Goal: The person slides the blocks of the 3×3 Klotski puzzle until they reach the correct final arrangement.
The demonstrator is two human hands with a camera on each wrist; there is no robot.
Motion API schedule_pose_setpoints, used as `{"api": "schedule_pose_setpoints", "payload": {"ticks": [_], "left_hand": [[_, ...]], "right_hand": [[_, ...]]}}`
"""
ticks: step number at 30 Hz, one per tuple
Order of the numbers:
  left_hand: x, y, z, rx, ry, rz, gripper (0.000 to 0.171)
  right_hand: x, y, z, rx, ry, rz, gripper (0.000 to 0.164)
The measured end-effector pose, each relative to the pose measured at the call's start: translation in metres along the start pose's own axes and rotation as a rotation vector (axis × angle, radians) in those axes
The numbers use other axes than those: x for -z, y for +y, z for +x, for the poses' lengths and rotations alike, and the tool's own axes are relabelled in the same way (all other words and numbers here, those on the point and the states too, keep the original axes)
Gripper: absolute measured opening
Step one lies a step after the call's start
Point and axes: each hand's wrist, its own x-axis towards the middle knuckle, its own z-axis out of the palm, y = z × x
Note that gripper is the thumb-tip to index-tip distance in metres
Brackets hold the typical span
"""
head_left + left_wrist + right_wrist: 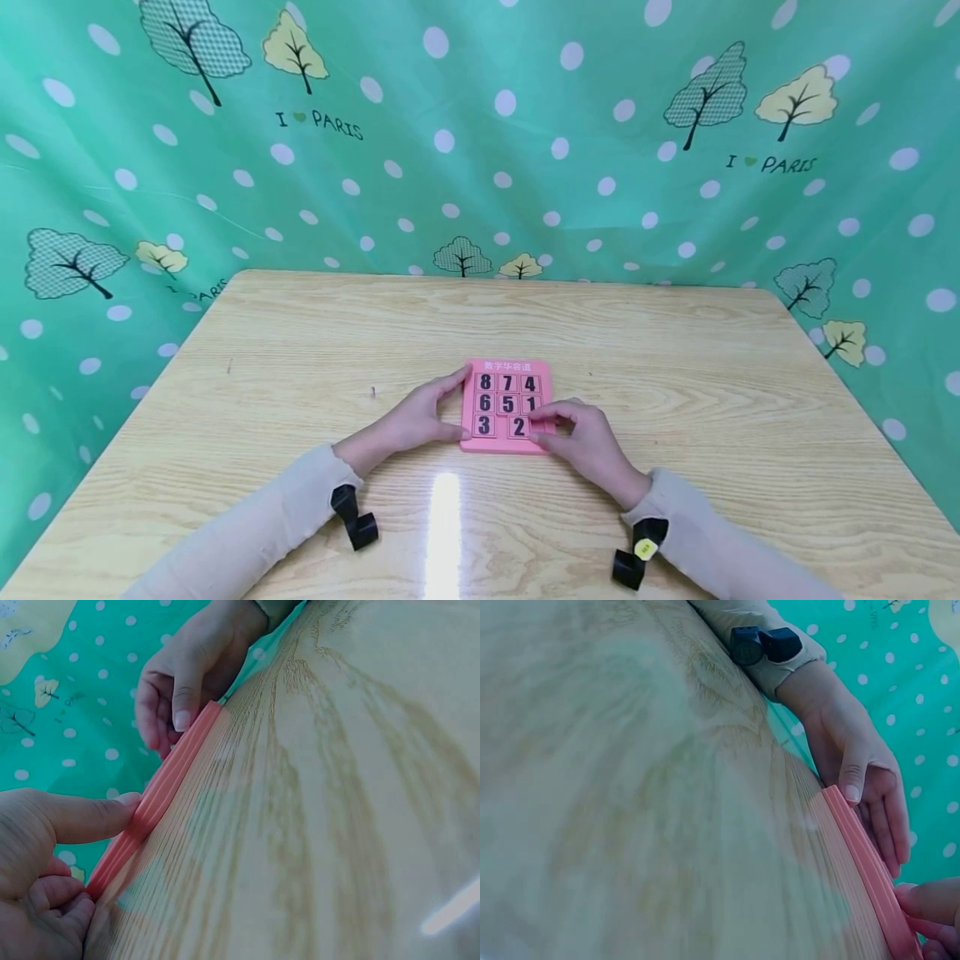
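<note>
Pink rectangular plastic number-slide puzzle flat on pale wood-grain table, between both hands. Rows from far side: 8 7 4; 6 5 1; 3, then 2. Square pink tile "2" sits off-column, left of line under 1, narrow gap between it and 3. Left hand grips puzzle's left side, forefinger at far corner, thumb at near corner. Right hand bent over right rim, thumb and forefinger beside tile "2"; contact small, cannot tell whether pinching or merely touching.
</note>
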Motion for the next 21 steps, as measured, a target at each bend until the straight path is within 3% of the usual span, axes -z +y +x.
{"api": "schedule_pose_setpoints", "payload": {"ticks": [21], "left_hand": [[0.001, 0.005, -0.003, 0.011, -0.003, 0.012, 0.098]], "right_hand": [[-0.012, -0.008, 0.004, 0.05, 0.003, -0.005, 0.027]]}}
